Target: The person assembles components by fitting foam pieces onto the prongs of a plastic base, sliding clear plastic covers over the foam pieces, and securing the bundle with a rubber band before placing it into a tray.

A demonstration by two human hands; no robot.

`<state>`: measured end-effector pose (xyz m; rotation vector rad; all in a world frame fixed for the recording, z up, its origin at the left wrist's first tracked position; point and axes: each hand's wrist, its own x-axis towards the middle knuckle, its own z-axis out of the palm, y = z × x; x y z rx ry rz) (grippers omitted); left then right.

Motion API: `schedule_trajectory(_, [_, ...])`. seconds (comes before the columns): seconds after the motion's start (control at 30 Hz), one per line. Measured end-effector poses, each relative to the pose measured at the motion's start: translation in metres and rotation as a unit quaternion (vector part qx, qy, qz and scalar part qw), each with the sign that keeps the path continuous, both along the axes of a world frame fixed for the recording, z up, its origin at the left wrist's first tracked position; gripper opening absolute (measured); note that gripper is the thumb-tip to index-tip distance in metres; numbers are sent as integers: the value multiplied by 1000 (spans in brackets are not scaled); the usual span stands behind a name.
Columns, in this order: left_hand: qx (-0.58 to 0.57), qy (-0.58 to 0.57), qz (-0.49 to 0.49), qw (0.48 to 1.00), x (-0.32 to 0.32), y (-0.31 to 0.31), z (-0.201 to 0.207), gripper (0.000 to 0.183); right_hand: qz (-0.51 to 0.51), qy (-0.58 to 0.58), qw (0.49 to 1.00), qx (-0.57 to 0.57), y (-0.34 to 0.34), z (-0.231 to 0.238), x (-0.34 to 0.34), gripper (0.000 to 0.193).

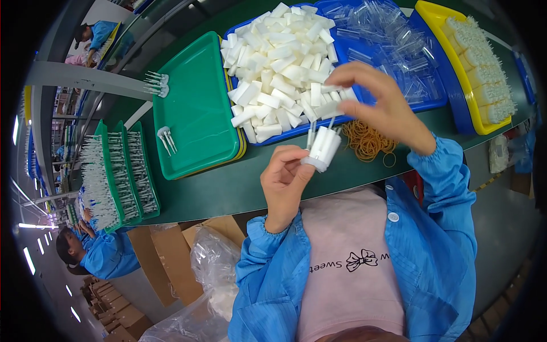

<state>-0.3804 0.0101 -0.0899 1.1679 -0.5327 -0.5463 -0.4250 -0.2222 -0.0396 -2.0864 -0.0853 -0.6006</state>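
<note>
My left hand (285, 181) pinches the round base of a white plastic piece (323, 147) with upright prongs. White blocks sit around some of its prongs, while other thin prongs stand bare. Just above it, my right hand (379, 94), slightly smeared by motion, holds a small white block (332, 108) between thumb and fingers. The block is close to the bare prongs; whether it touches them I cannot tell. Behind both hands, a blue tray (268, 138) is heaped with similar white blocks (273, 62).
A pile of rubber bands (364, 139) lies on the green table (228, 191). Left is a green tray (196, 114) with pronged pieces; beyond it stand green racks (122, 171). Clear tubes (387, 45) fill a blue tray; a yellow tray (464, 85) holds white-tipped bundles. People work at left.
</note>
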Motion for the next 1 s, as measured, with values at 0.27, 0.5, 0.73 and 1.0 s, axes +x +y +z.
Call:
schedule_trajectory(0.27, [-2, 53, 57, 997, 0, -1, 0, 28, -175, 75, 918, -349, -38, -61, 16, 24])
schedule_trajectory(0.5, [-18, 33, 67, 997, 3, 2, -2, 28, -187, 9, 944, -273, -44, -57, 10, 25])
schedule_trajectory(0.73, [9, -121, 61, 991, 3, 3, 2, 16, 16, 109, 963, 247, -28, -24, -1, 14])
schedule_trajectory(1.0, [42, -232, 52, 970, 1, -3, 16, 14, 42, 130, 939, 314, -11, -15, -2, 20])
